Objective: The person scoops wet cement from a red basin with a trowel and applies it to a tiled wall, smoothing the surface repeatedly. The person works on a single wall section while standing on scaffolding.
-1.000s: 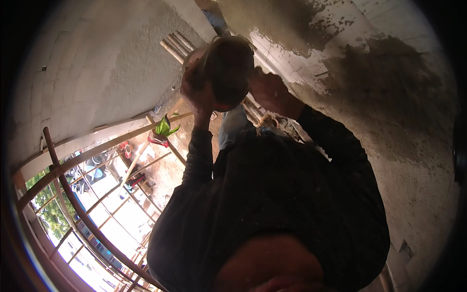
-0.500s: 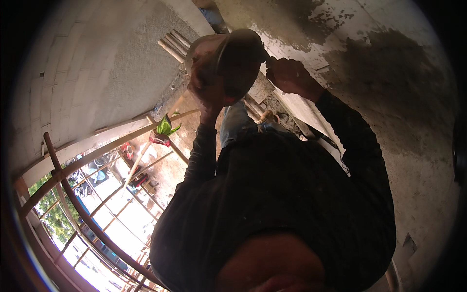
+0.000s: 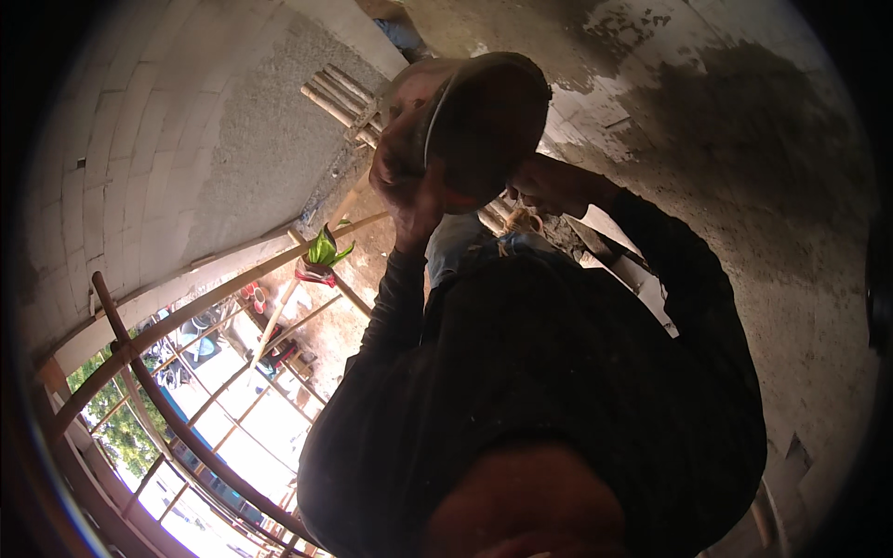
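Observation:
My left hand [image 3: 409, 191] grips the side and rim of a round, bucket-like container [image 3: 439, 86]. It is tilted, so its dark opening faces right and partly toward me. Whatever lies in its shadowed inside is hard to see. My right hand [image 3: 551, 184] is at the container's lower right edge with fingers curled; darkness hides what they hold, if anything. Both hands are raised in front of my dark shirt [image 3: 539, 363].
A block wall [image 3: 121, 139] with grey plaster rises on the left. Dark damp patches mark the wall [image 3: 744, 139] on the right. Several poles [image 3: 339, 98] lie beyond the container. Below left are a pole framework [image 3: 153, 391] and a green and red cloth [image 3: 321, 256].
The container has shifted slightly right, its opening turning more into view. My right hand has come down and inward, from beyond its right side to its lower right edge.

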### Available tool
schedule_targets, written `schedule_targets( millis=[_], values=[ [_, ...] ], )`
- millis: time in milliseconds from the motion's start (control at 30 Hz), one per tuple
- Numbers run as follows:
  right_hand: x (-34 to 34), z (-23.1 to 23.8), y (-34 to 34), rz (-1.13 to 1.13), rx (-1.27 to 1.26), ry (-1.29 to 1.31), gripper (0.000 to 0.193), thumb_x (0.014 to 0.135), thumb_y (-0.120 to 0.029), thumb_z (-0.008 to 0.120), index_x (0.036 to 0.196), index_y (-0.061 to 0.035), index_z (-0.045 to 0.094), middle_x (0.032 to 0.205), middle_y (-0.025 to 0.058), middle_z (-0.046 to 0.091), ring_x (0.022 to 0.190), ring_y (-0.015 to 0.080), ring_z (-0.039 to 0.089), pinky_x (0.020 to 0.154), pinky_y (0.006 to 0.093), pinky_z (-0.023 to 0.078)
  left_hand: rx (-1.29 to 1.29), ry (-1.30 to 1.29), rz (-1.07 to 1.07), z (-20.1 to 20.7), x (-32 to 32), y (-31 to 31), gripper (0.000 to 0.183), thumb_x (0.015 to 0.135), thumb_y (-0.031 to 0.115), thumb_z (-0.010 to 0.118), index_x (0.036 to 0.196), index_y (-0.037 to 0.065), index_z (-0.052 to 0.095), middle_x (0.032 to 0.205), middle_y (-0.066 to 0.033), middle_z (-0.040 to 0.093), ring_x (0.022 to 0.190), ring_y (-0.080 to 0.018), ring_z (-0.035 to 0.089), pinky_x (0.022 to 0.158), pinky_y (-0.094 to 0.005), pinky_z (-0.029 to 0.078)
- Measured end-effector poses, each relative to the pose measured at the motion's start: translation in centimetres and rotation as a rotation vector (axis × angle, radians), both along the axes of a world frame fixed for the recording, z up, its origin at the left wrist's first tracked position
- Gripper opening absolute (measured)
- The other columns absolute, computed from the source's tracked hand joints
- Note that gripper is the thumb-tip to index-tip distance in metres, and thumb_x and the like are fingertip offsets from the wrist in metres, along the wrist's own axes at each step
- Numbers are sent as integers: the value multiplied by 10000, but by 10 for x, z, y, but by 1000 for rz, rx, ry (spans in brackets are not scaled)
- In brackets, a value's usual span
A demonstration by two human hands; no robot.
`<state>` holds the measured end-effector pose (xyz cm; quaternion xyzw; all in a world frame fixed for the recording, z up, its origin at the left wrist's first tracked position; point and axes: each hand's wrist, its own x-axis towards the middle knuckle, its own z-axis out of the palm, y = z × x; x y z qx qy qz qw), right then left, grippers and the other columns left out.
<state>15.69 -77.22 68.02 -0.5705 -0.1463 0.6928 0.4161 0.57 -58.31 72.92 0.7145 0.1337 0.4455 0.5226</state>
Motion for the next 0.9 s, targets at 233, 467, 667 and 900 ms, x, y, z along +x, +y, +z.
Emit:
schedule_targets(
  millis=[233,467,667,900],
  values=[
    [5,55,-22,135,27,-695,407,1062,-408,481,1004,-33,629,750,97,608,618,210,666,588,395,536,-391,31,10,-15,0,4,513,779,-25,671,1290,-68,642,1271,-124,698,1215,-192,633,1092,-346,476],
    [5,37,-41,68,219,-753,406,1039,-427,504,954,-43,606,645,-1,513,507,94,476,464,301,388,-503,-22,15,-23,7,5,470,818,-81,630,1287,-55,653,1202,-78,706,1095,-155,657,1012,-317,516],
    [10,53,-29,79,77,-551,364,1039,-372,489,940,-35,586,637,30,504,502,117,484,481,318,403,-510,-31,96,-46,-9,6,456,831,-88,625,1285,-51,654,1184,-89,710,1084,-149,659,979,-304,528],
    [1,71,-19,130,114,-437,379,1054,-366,575,918,-12,596,715,77,539,546,167,626,515,337,516,-512,48,398,-88,-78,34,194,821,-74,639,1002,-7,618,992,-61,662,912,-140,633,801,-296,558]
  ],
)
